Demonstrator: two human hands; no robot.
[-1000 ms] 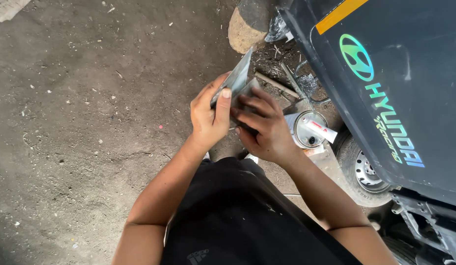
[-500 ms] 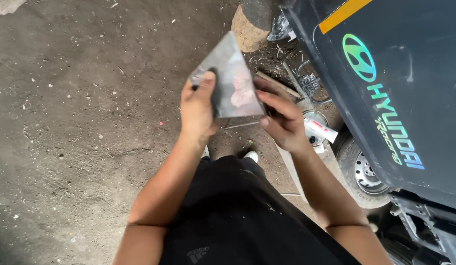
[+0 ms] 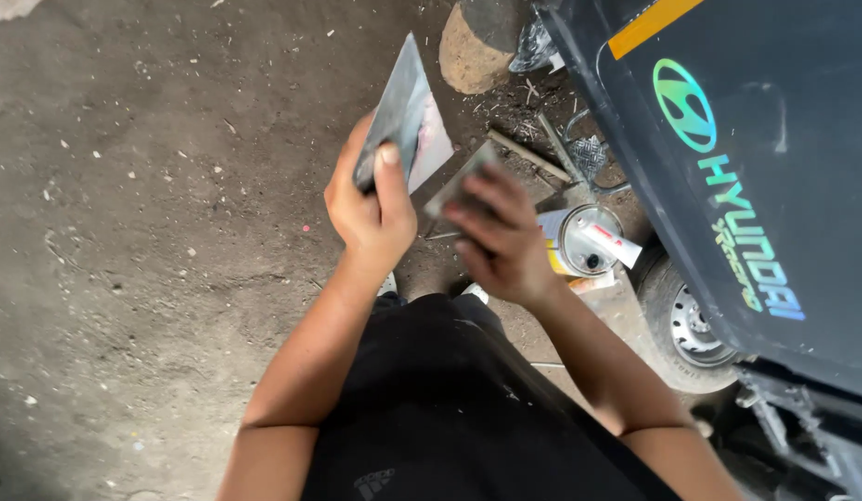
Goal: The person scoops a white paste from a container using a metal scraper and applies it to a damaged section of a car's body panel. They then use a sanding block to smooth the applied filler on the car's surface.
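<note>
An open tin [image 3: 589, 239] sits on the ground at 3 o'clock of the right hand [image 3: 501, 241], a wheel [image 3: 686, 325] beyond it.

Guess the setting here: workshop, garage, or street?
Likely an open-air car body repair spot: dark car body with a wheel, gritty concrete ground, an open tin, and the left hand holding a flat metal blade.

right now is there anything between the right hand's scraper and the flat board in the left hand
Nothing visible does. The left hand holds the flat board tilted up; the right hand holds the small scraper just beside its lower edge, with only open air between them.
</note>
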